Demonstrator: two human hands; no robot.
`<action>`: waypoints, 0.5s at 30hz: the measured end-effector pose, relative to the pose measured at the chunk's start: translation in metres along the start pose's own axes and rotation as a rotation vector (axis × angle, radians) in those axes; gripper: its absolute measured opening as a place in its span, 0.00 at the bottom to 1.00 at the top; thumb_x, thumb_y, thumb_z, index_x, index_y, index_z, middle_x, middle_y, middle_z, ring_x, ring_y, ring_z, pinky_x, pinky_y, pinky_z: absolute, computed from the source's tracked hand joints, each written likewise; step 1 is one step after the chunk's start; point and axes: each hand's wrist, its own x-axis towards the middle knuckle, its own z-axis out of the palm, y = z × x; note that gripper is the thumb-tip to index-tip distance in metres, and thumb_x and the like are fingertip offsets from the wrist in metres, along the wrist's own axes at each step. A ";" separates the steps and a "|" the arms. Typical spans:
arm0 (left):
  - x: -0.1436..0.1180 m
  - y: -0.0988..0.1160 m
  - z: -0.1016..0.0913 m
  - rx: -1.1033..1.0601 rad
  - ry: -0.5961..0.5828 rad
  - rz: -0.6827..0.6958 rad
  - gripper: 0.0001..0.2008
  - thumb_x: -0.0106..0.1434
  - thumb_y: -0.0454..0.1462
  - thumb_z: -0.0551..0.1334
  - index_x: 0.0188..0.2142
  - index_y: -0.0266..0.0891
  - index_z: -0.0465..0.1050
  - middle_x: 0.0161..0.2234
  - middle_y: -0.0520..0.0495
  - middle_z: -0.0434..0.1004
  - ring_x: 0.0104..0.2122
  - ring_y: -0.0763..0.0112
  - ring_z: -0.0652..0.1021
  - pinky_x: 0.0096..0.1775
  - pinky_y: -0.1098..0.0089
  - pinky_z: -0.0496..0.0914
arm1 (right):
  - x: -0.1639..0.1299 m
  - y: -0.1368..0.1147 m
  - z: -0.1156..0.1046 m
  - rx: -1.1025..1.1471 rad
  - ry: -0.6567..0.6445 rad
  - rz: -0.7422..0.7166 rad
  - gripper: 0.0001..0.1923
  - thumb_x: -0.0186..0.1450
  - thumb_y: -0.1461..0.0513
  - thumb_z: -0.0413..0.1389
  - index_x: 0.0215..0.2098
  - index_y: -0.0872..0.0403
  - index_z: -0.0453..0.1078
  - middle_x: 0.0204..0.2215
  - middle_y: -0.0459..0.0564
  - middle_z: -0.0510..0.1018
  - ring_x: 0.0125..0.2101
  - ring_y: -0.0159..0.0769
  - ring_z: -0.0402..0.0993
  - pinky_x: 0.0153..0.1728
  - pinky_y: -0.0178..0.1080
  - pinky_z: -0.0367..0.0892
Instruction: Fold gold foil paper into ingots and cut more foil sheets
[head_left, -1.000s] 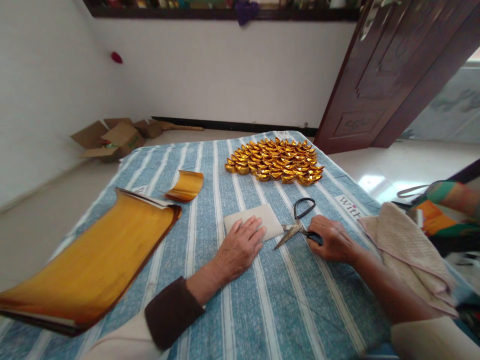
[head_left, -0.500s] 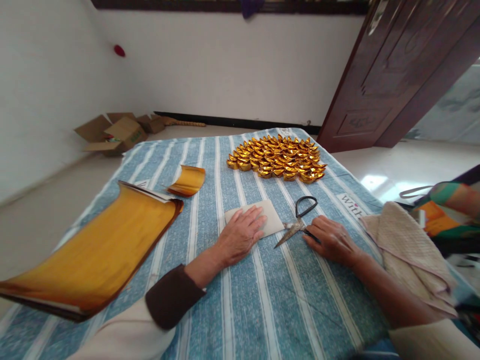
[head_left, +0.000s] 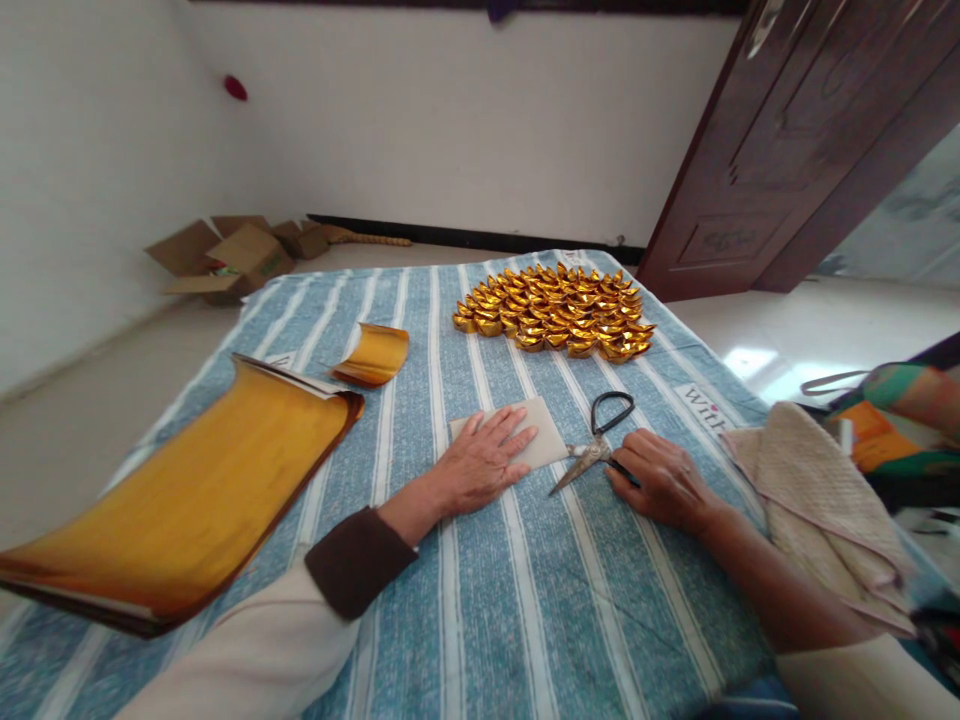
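Observation:
My left hand (head_left: 486,460) lies flat on a folded pale sheet of paper (head_left: 549,440), fingers stretched out and pressing it to the cloth. Just to the right lies a pair of scissors (head_left: 592,452) with its blades apart and one black handle loop standing free. The fingers of my right hand (head_left: 664,478) are curled around the other handle, which is mostly hidden. The paper's right corner touches the scissors near the pivot. Beyond both hands sit rows of shiny gold folded-paper ingots (head_left: 555,310).
A stack of large gold paper sheets (head_left: 195,490) covers the left side, with a smaller curled gold stack (head_left: 376,355) behind it. A beige towel (head_left: 821,510) lies at the right edge of the striped tablecloth (head_left: 420,300). Cardboard boxes (head_left: 251,258) stand on the floor.
My left hand has slid very slightly over the paper, its forearm shifting a little right. My right hand and the scissors stay in place. The view has tilted slightly.

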 end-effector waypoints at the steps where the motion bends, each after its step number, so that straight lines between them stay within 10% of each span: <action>1: 0.000 0.000 -0.001 0.006 -0.009 -0.003 0.26 0.70 0.45 0.52 0.65 0.44 0.53 0.68 0.40 0.46 0.66 0.53 0.52 0.61 0.48 0.48 | 0.001 0.000 0.001 -0.012 0.002 -0.004 0.14 0.67 0.60 0.50 0.25 0.54 0.69 0.25 0.50 0.68 0.30 0.37 0.62 0.34 0.39 0.58; 15: 0.002 0.005 -0.007 0.008 -0.082 -0.023 0.26 0.71 0.45 0.50 0.66 0.43 0.51 0.69 0.40 0.43 0.67 0.52 0.49 0.60 0.46 0.48 | 0.003 0.001 0.004 -0.039 0.082 -0.116 0.18 0.68 0.64 0.50 0.20 0.53 0.66 0.22 0.48 0.67 0.27 0.34 0.61 0.31 0.38 0.56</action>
